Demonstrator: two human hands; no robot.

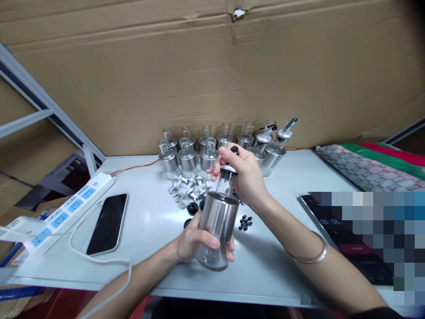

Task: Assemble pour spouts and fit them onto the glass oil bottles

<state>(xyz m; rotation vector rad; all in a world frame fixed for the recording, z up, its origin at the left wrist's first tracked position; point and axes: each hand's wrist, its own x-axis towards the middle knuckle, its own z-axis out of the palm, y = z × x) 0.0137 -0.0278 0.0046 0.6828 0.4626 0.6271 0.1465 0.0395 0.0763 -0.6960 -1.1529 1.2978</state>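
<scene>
Steel-sleeved glass bottle (pixel 217 226) tilted dead center over the white table (pixel 272 261). Left hand (pixel 192 241) wrapped round its base from 8 o'clock, right hand (pixel 244 175) pinching the pourer cap (pixel 229 167) up at 12. More bottles (pixel 206 148) lined up behind at 12, loose spouts (pixel 189 188) just below them, phone (pixel 108 223) off at 9.

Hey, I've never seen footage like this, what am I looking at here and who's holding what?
One picture, from a camera worn on a person's head, looking down at their bare hands. The left hand grips a glass bottle with a steel sleeve; the right hand holds its cap on the neck. On the white table stand more such bottles, loose silver spouts, small black rings, a black phone and a white power strip.
</scene>
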